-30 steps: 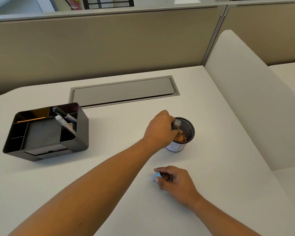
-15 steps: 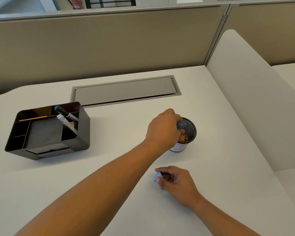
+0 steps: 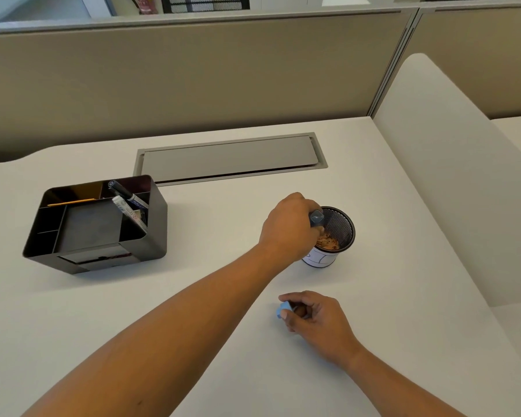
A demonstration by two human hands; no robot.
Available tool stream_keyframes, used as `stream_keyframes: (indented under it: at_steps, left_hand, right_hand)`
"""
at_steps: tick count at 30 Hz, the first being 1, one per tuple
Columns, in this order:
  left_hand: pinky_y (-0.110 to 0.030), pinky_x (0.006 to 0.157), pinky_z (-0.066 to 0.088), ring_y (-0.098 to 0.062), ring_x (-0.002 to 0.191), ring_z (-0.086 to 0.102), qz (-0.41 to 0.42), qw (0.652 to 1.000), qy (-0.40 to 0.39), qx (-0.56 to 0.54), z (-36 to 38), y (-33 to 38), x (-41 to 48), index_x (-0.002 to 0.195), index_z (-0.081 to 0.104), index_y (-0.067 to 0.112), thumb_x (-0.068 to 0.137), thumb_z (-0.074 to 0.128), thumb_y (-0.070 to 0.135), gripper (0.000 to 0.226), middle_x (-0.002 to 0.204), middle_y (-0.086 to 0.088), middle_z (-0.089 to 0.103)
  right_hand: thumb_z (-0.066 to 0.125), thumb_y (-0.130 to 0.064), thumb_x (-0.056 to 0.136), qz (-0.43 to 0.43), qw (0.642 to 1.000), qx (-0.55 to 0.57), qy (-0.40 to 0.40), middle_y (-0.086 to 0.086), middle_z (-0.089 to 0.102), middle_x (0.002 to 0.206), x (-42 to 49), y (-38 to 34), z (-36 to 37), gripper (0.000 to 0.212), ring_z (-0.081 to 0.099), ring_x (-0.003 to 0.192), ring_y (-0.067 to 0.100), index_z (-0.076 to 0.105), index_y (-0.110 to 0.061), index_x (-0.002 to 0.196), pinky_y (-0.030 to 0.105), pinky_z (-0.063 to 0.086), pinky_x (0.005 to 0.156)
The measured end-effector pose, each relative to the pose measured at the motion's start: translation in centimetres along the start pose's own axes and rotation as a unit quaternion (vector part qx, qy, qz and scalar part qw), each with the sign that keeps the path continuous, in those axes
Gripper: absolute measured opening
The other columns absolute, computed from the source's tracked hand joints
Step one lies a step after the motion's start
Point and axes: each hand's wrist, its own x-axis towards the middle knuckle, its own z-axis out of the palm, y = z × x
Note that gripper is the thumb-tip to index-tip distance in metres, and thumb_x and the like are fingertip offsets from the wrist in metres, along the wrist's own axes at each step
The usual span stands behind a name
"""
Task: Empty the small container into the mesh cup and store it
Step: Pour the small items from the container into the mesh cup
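Note:
A black mesh cup with a white lower part stands on the white desk, right of centre. Brownish shavings lie inside it. My left hand is at the cup's left rim, shut on a small bluish translucent container tipped over the opening. Nearer to me, my right hand rests on the desk, fingers closed on a small light-blue piece, which may be the container's lid.
A black desk organiser stands at the left, with markers and a pencil in it. A grey cable hatch is set into the desk behind. A beige partition closes the back and a low divider the right.
My left hand has shifted slightly with the small container at the cup's rim. The right hand has stayed put on the desk.

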Motion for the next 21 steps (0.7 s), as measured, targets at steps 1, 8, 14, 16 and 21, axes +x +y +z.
stream_keyframes:
  at_steps: [1, 8, 14, 16, 21]
  left_hand:
    - [-0.030, 0.069, 0.042, -0.017, 0.085, 0.049, 0.000, 1.000, 0.004, -0.003, -0.1, -0.1, 0.0, 0.105, 0.070, 0.023, 0.079, 0.074, 0.019, 0.026, 0.099, -0.001, 0.058]
    - [-0.036, 0.075, 0.055, -0.018, 0.089, 0.060, -0.022, 1.000, 0.007, -0.014, -1.0, -0.3, -0.4, 0.109, 0.067, 0.026, 0.078, 0.074, 0.021, 0.032, 0.105, 0.001, 0.071]
    - [-0.036, 0.078, 0.054, -0.016, 0.091, 0.062, -0.020, 0.999, 0.012, -0.028, -1.4, -0.2, -0.9, 0.106, 0.067, 0.026, 0.078, 0.077, 0.022, 0.030, 0.102, 0.002, 0.072]
    - [-0.037, 0.077, 0.054, -0.016, 0.090, 0.061, -0.014, 0.999, 0.019, -0.036, -1.7, -0.3, -1.3, 0.104, 0.067, 0.026, 0.077, 0.078, 0.024, 0.030, 0.100, 0.004, 0.072]
    - [-0.026, 0.072, 0.051, -0.011, 0.080, 0.062, 0.000, 0.996, 0.034, -0.077, -2.4, -0.6, -2.8, 0.098, 0.064, 0.025, 0.072, 0.083, 0.022, 0.033, 0.087, 0.010, 0.066]
  right_hand:
    - [0.078, -0.024, 0.079, 0.001, 1.000, -0.001, 0.000, 0.006, 0.074, 0.080, 0.0, 0.0, 0.0, 0.022, 0.068, 0.065, 0.018, 0.078, -0.027, 0.101, 0.039, 0.063, 0.071]
    - [0.079, -0.016, 0.081, 0.009, 1.000, 0.025, 0.011, 0.006, 0.077, 0.085, -0.1, -0.3, -0.1, 0.022, 0.068, 0.077, 0.035, 0.078, -0.027, 0.100, 0.048, 0.062, 0.077]
    - [0.081, -0.004, 0.078, 0.023, 0.998, 0.051, 0.019, 0.002, 0.077, 0.094, -0.4, -1.0, -0.2, 0.032, 0.069, 0.077, 0.015, 0.077, -0.029, 0.097, 0.042, 0.062, 0.082]
    - [0.080, -0.002, 0.077, 0.027, 0.998, 0.052, 0.025, 0.000, 0.076, 0.096, -0.7, -1.3, -0.1, 0.035, 0.069, 0.078, 0.012, 0.077, -0.032, 0.095, 0.035, 0.061, 0.081]
    - [0.078, 0.001, 0.078, 0.031, 0.997, 0.062, 0.032, 0.001, 0.074, 0.102, -1.5, -2.2, -0.3, 0.037, 0.071, 0.080, 0.022, 0.075, -0.031, 0.097, 0.027, 0.059, 0.077]
